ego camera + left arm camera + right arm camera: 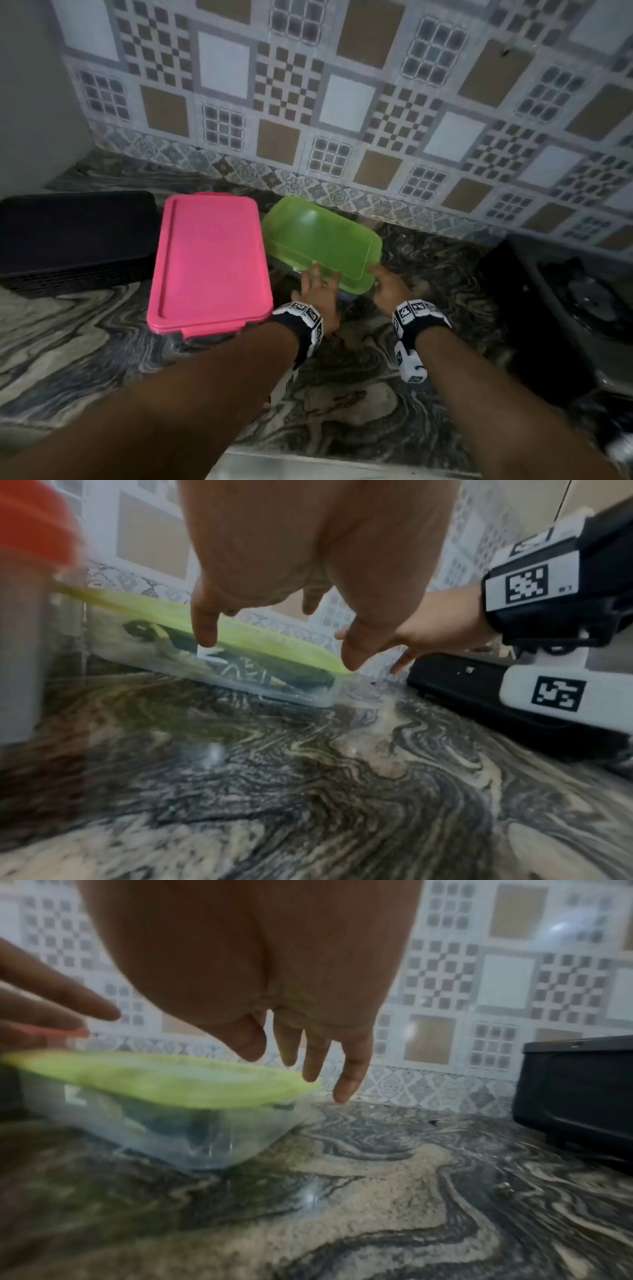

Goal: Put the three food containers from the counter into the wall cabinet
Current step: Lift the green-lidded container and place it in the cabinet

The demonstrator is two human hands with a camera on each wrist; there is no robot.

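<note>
Green-lidded container (pixel 323 241), near the tabletop's (pixel 359 404) back edge beside the pink-lidded one (pixel 209 263), sits between your left hand (pixel 317 294) and right hand (pixel 388 287), both spread open, apparently closing in for a two-handed lift.

Glossy polished stone with grey-and-cream swirls on the desk (pixel 85 318). Smooth matt pink plastic lid (pixel 210 263); translucent green plastic lid (pixel 323 241) over a clear plastic tub (pixel 192 1137). Shiny glazed patterned wall tiles (pixel 342 85). Matt black ribbed plastic crate (pixel 72 236).
</note>
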